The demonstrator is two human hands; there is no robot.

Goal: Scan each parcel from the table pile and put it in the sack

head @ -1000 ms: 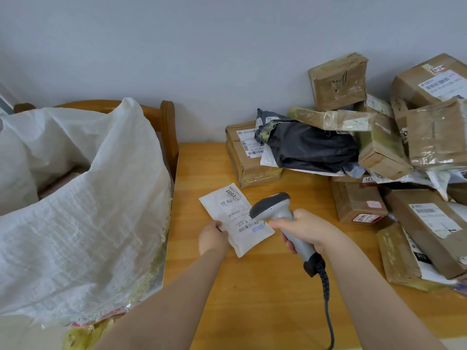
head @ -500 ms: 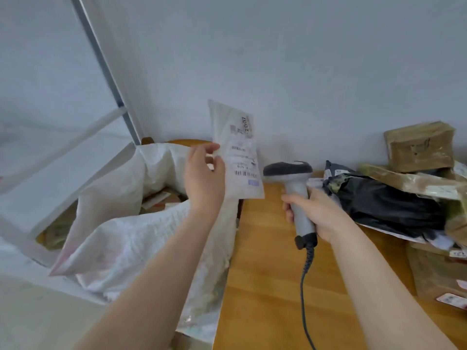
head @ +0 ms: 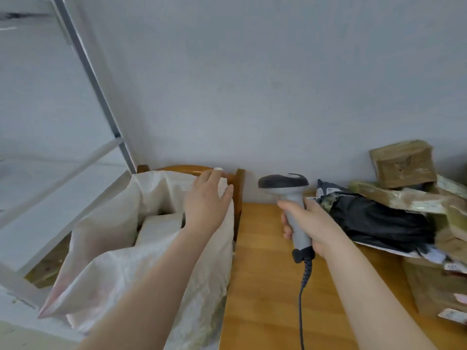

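A white woven sack (head: 121, 253) hangs open over a wooden chair left of the table. Pale parcels (head: 159, 227) lie inside it. My left hand (head: 206, 200) hovers over the sack's mouth, fingers spread, holding nothing. My right hand (head: 309, 223) grips a grey barcode scanner (head: 290, 195) upright above the wooden table (head: 265, 286), its cable trailing down. The parcel pile sits at the right: a black poly bag (head: 379, 221), a brown box (head: 404, 164) on top, and taped cartons (head: 437, 286) below.
The wooden chair back (head: 237, 198) stands between sack and table. A grey metal frame (head: 93, 82) slants up the left side. A plain grey wall runs behind everything.
The white envelope lay on the table under the scanner, then my left hand lifted it over the sack. Now that hand is empty and open above the sack. The view swung left.
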